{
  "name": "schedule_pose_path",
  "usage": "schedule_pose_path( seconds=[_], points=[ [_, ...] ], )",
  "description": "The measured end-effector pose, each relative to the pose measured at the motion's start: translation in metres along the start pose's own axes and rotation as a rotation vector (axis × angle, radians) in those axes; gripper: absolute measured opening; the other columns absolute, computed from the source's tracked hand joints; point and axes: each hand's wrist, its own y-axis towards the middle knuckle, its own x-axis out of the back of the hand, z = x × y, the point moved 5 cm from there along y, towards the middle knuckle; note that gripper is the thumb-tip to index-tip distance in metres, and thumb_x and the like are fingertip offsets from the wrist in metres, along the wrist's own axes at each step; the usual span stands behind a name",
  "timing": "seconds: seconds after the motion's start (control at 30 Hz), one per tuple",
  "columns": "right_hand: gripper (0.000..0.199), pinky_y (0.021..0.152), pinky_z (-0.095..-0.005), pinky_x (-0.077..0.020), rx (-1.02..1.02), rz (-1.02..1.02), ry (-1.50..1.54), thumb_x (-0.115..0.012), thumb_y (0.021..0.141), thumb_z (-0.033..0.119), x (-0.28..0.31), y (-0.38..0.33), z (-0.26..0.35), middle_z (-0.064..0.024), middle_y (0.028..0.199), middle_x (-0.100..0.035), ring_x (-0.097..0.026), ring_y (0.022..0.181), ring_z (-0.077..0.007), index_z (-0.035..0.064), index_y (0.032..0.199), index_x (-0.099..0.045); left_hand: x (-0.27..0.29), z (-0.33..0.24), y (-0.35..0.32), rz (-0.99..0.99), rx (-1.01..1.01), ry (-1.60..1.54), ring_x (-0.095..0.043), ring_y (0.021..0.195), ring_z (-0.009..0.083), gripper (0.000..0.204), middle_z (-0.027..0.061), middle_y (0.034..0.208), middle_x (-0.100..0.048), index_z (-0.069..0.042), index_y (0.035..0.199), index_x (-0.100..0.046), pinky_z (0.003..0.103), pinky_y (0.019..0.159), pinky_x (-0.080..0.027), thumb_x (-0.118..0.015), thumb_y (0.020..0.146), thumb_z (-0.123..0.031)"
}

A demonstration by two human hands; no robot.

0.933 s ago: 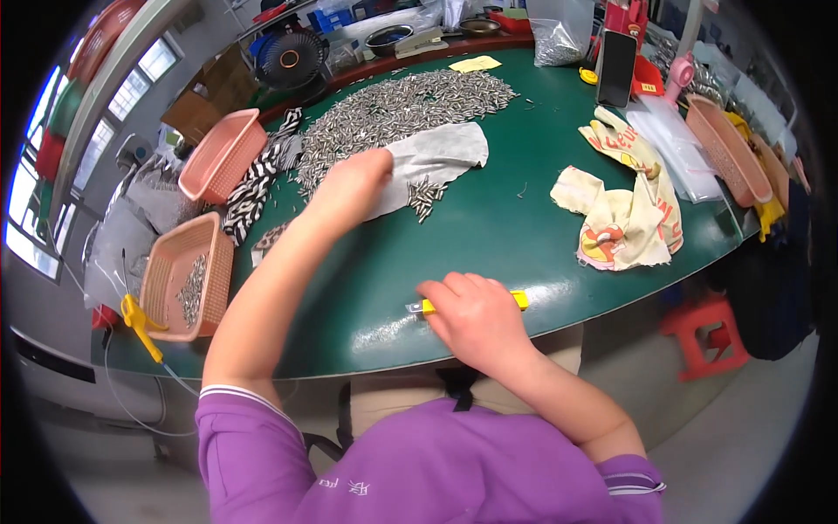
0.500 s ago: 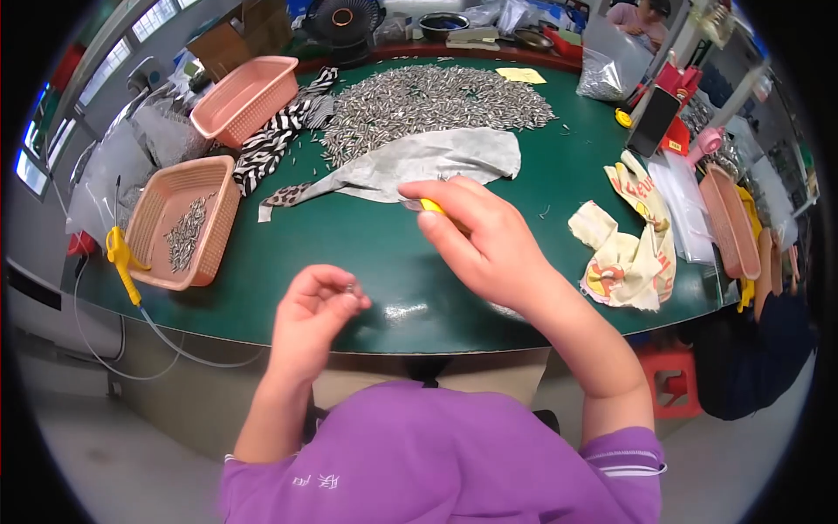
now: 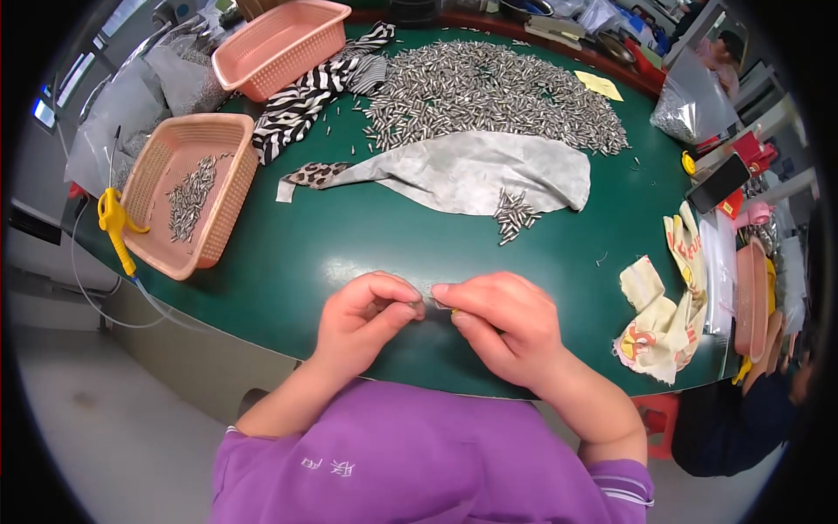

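My two hands face each other just above the near edge of the green table. Thumb and fingertips of my left hand pinch a tiny metal piece, mostly covered by the fingers. My right hand is closed round a small utility knife; only its blade and a speck of yellow handle show, the blade pointing at the left fingertips. Beyond them lies a grey cloth, with a small heap of metal pins at its near edge. A large pile of similar pins spreads behind the cloth.
At left stand a pink basket with some pins inside, another pink basket, a zebra-striped cloth and a yellow air gun. A printed cream cloth and a phone are at right. Another person sits far right.
My right hand has come back from the grey cloth toward my left hand, bringing the knife close to the left fingertips. My left hand has shifted right. The whole view has turned and moved.
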Motion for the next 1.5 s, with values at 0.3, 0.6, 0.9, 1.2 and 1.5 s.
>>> schedule_pose_path(
  seconds=[0.3, 0.6, 0.9, 1.2, 1.5],
  points=[
    [0.029, 0.068, -0.0339, -0.0532, -0.1, 0.048, 0.052, -0.07, 0.081, 0.003, -0.008, -0.001, -0.004, -0.0049, 0.09, -0.07, -0.067, 0.08, -0.0228, 0.0103, 0.109, -0.071, 0.003, 0.002, 0.007, 0.001, 0.011, -0.05, -0.065, 0.094, 0.017, 0.014, 0.0102, 0.103, -0.064, 0.001, 0.102, -0.061, 0.029, 0.085, -0.054, -0.063, 0.089, 0.008],
    [0.027, 0.07, -0.0337, -0.0538, -0.113, 0.073, 0.041, -0.069, 0.08, 0.0, -0.009, -0.001, -0.002, -0.0063, 0.092, -0.071, -0.068, 0.081, -0.0226, 0.0068, 0.106, -0.071, 0.0, -0.003, 0.008, -0.012, -0.036, 0.04, -0.064, 0.093, 0.0162, 0.015, 0.0101, 0.101, -0.063, 0.001, 0.1, -0.061, 0.028, 0.082, -0.053, -0.065, 0.087, 0.009],
    [0.035, 0.063, -0.0346, -0.0514, -0.055, 0.058, -0.102, -0.071, 0.077, 0.007, -0.01, -0.005, -0.003, -0.0023, 0.087, -0.065, -0.064, 0.074, -0.0216, 0.0177, 0.111, -0.071, 0.002, -0.005, 0.007, -0.085, -0.07, 0.282, -0.065, 0.085, 0.0183, 0.01, 0.0081, 0.091, -0.067, -0.002, 0.09, -0.064, 0.029, 0.075, -0.052, -0.07, 0.083, 0.002],
    [0.043, 0.063, -0.0338, -0.0483, 0.093, 0.089, -0.511, -0.07, 0.073, 0.013, -0.006, -0.005, 0.01, -0.0018, 0.092, -0.062, -0.061, 0.074, -0.02, 0.022, 0.114, -0.07, 0.001, -0.009, 0.009, -0.049, -0.112, 0.411, -0.065, 0.083, 0.0232, 0.01, 0.0089, 0.088, -0.067, -0.003, 0.088, -0.063, 0.032, 0.075, -0.052, -0.071, 0.083, -0.002],
    [0.034, 0.067, -0.0341, -0.0531, -0.111, 0.038, 0.026, -0.07, 0.08, 0.004, -0.01, -0.002, 0.002, -0.0041, 0.088, -0.068, -0.066, 0.078, -0.0224, 0.0132, 0.112, -0.07, 0.004, -0.004, 0.007, -0.113, -0.082, 0.249, -0.065, 0.083, 0.0196, 0.011, 0.0077, 0.089, -0.067, -0.003, 0.088, -0.063, 0.03, 0.074, -0.052, -0.072, 0.082, -0.001]
  ],
)
